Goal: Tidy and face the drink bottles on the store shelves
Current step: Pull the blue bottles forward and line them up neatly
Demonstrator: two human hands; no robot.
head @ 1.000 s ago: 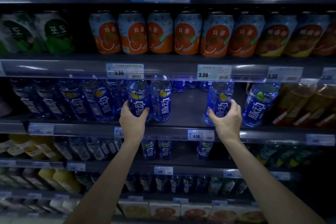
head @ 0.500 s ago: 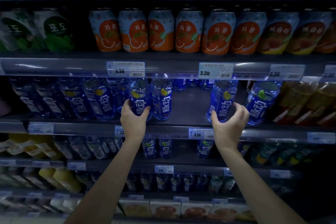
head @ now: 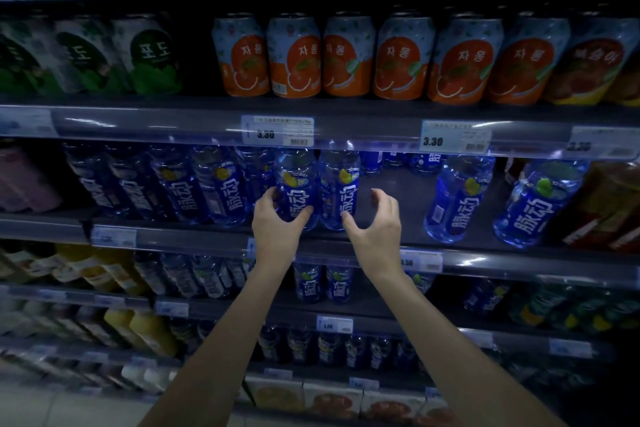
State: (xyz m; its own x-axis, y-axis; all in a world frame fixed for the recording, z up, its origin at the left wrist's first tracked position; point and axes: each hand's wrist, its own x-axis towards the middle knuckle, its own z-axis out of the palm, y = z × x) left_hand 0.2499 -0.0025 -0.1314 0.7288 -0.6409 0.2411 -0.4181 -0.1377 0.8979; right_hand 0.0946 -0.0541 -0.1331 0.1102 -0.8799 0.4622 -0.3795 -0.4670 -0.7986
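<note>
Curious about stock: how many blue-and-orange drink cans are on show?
6 blue-and-orange drink cans, side by side on the can shelf, between green cans and yellow-based cans; others may hide behind.

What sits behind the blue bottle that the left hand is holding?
Behind the held blue bottle, past its left edge, part of a second blue bottle shows. Further right, back-row bottles stand deep on the shelf. Anything straight behind is covered by the bottle itself.

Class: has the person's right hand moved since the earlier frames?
Yes. The right hand let go of the blue bottle and moved left, crossing from right of the price tag below to its left.
</note>
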